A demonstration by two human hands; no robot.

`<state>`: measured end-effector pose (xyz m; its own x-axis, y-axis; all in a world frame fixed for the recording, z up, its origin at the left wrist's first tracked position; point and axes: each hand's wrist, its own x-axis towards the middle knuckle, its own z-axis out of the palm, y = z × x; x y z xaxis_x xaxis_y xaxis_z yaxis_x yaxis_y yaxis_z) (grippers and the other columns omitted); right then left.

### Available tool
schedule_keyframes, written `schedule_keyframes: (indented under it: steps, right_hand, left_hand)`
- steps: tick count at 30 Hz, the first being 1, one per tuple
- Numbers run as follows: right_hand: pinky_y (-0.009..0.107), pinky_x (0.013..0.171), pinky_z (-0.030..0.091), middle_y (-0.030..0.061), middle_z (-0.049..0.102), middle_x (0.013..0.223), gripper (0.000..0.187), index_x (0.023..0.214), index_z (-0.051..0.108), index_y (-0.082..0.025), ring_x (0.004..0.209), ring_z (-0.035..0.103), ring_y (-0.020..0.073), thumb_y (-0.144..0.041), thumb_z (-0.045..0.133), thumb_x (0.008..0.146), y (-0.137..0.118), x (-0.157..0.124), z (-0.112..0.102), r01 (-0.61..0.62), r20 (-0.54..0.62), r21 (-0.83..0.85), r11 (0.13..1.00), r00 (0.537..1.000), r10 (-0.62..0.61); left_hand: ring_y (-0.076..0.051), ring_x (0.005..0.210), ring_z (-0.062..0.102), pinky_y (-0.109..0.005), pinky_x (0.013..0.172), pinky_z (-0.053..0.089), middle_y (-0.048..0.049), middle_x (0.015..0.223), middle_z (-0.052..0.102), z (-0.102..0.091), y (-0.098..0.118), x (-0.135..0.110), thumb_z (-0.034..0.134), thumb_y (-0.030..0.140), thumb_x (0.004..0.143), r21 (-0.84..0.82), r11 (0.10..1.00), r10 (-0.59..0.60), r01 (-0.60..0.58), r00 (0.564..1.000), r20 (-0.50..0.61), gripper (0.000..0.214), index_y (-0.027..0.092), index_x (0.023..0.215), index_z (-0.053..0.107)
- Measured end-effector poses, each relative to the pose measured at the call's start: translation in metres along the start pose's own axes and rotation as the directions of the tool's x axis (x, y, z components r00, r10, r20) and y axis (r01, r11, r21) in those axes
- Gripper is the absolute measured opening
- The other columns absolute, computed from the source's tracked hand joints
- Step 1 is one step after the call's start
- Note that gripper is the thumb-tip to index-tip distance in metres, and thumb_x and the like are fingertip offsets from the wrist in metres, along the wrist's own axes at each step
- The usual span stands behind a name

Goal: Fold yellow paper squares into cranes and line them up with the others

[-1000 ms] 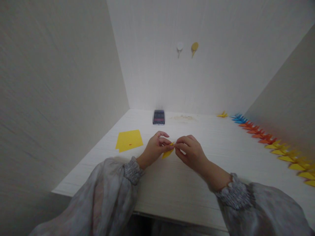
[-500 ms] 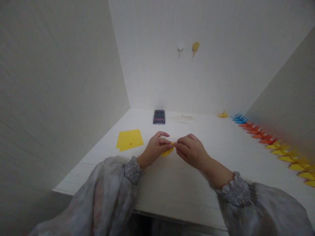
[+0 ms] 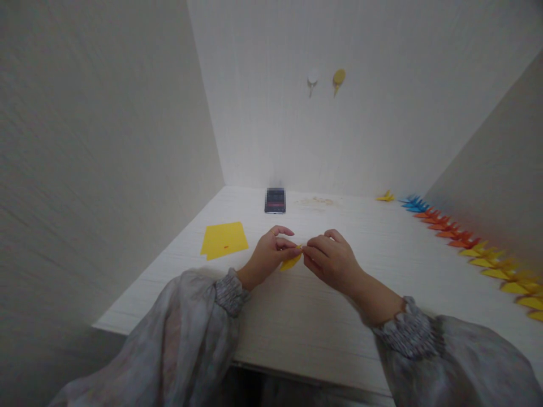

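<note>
Paper, yellow and folded small, is up between the two hands, above the desk. Its body is pinched between the left hand's thumb and fingers; the right hand has its fingertips closed on the other end. Uneven pulling could, I'd say, tear that tip or skew a crease, since the fingers cover it. Further out, the left cuff might nudge the sheets nearby; a wide right sleeve could topple the figures.
</note>
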<state>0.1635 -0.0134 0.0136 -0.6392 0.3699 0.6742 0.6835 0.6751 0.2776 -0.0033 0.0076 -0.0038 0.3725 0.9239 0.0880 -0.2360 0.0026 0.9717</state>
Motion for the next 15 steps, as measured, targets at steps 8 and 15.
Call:
schedule_keyframes:
  steps: [8, 15]
  right_hand:
    - [0.031, 0.062, 0.033, 0.0041, 0.06, 0.068, 0.014, 0.077, 0.059, -0.015, 0.061, 0.048, 0.0131, -0.013, 0.046, 0.08, -0.0007, 0.0017, -0.0006, 0.048, -0.022, -0.034, 0.998, 0.999, -0.049]
    - [0.033, 0.065, 0.037, 0.0081, 0.064, 0.087, 0.018, 0.094, 0.058, -0.016, 0.068, 0.054, 0.0146, -0.016, 0.046, 0.08, -0.0006, -0.0015, 0.001, -0.006, -0.013, 0.105, 0.995, 1.0, 0.007]
  left_hand:
    - [-0.009, 0.058, 0.058, -0.022, 0.059, 0.042, 0.0003, 0.067, 0.065, 0.001, 0.003, -0.001, 0.072, 0.025, 0.058, -0.003, 1.0, 0.024, -0.024, 1.0, -0.01, 0.043, 0.016, 0.09, 0.045]
    - [-0.009, 0.06, 0.057, -0.022, 0.061, 0.042, 0.0002, 0.068, 0.065, 0.0015, 0.0047, -0.0012, 0.07, 0.022, 0.061, -0.042, 0.998, 0.043, -0.044, 0.999, -0.018, 0.041, 0.015, 0.093, 0.045]
